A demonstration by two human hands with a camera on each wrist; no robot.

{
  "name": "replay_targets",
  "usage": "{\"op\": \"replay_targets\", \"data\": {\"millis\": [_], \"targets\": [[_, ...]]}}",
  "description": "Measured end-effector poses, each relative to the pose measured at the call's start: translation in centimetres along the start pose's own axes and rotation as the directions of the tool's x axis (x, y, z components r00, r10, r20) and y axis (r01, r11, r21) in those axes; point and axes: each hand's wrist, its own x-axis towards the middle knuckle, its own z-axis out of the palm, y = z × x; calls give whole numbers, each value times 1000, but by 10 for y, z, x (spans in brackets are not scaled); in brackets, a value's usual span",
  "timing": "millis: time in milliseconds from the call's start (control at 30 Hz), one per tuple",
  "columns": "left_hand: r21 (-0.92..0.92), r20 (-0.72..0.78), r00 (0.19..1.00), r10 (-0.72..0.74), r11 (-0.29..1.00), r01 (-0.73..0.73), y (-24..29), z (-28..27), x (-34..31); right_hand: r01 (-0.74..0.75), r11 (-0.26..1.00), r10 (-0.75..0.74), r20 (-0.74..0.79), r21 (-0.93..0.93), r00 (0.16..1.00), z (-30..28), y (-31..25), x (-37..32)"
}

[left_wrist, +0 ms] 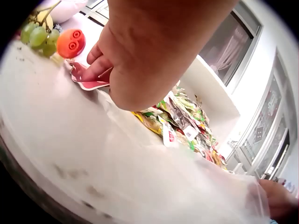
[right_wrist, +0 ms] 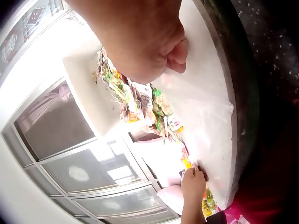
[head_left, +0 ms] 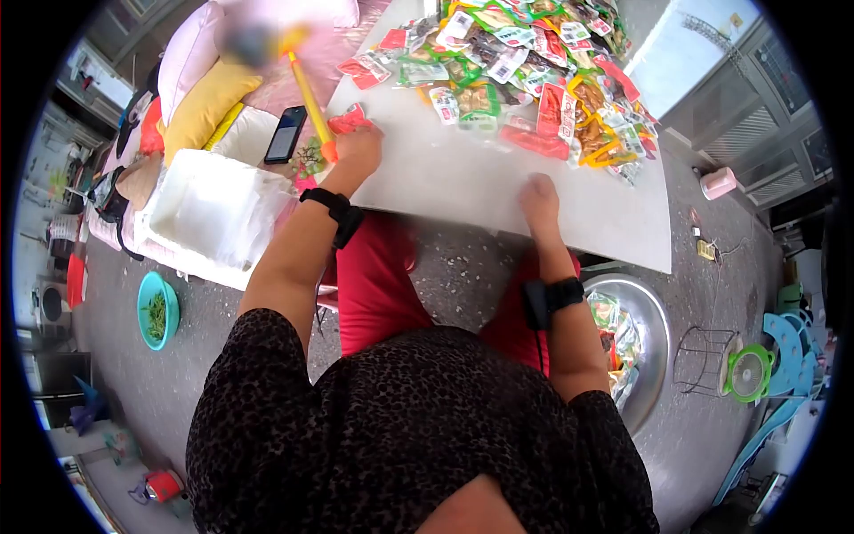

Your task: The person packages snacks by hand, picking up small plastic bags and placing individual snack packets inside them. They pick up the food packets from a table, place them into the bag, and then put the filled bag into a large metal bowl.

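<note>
In the head view my left hand [head_left: 358, 151] is at the table's left edge, its fingers at a small red packet [head_left: 347, 118]. The left wrist view shows those fingers curled onto the red packet [left_wrist: 91, 84], which has a white edge. My right hand [head_left: 540, 206] is over the front part of the white table [head_left: 436, 173], with curled fingers [right_wrist: 177, 56]. A thin clear plastic bag [left_wrist: 224, 186] spreads over the tabletop between the hands, its far end gripped by the right hand [left_wrist: 278, 198]. A big heap of colourful sealed food packets [head_left: 507, 67] lies beyond them.
Left of the table are a yellow stick with an orange end [head_left: 307, 98], a phone [head_left: 286, 135], green grapes [left_wrist: 39, 37] and a white foam box [head_left: 200, 200]. A metal basin [head_left: 654, 329] of packets stands on the floor at right, a turquoise basin [head_left: 147, 325] at left.
</note>
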Motion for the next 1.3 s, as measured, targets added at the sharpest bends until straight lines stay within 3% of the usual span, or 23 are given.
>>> {"op": "replay_targets", "data": {"millis": [33,133,200,333,433,533,633,733,867,967,1033,1067,1133,1233,1300], "targets": [[-48,-48,998,31,998,-34,8,-1,-3,-37,998,36,27,46,999,-1,2,-2],[-197,-157,984,81,974,-111,49,-11,-15,-77,996,80,73,-40,994,-5,-7,-7],[-314,-168,983,75,941,-126,74,-15,-22,-56,987,70,86,-153,994,-8,-18,-12],[-413,-357,931,72,882,-227,96,-18,-30,26,924,56,204,-382,977,-18,-36,-13],[-424,-535,845,11,861,-280,103,-41,-35,154,873,-63,207,-463,976,-21,-31,-9],[-454,-621,784,11,810,-370,114,-60,-37,330,764,-279,178,-555,944,-14,-9,-1],[-504,-650,759,31,730,-461,141,-67,-47,-78,954,117,118,-290,986,-1,-24,-4],[-521,-627,771,112,676,-521,167,-48,-58,185,823,-214,8,-537,977,0,-17,-1],[-555,-681,714,164,521,-649,191,-26,-71,216,819,-291,-60,-532,955,-14,-27,-6],[-760,-584,806,92,285,-583,193,-22,-84,202,817,-308,-111,-540,945,-19,-25,-10],[-671,-604,791,101,472,-572,186,-11,-89,161,819,-286,-149,-551,947,-24,-32,-10],[-614,-612,783,107,559,-557,181,-5,-90,98,846,-207,-153,-524,966,-24,-34,-10],[-583,-608,786,112,610,-537,172,5,-94,-35,885,-41,-154,-464,987,-22,-35,-6],[-486,-589,792,163,711,-508,169,7,-95,-60,800,76,1,-597,997,-17,-37,1],[-467,-562,807,183,734,-492,169,5,-96,19,662,78,95,-749,992,-7,-54,-3]]}}
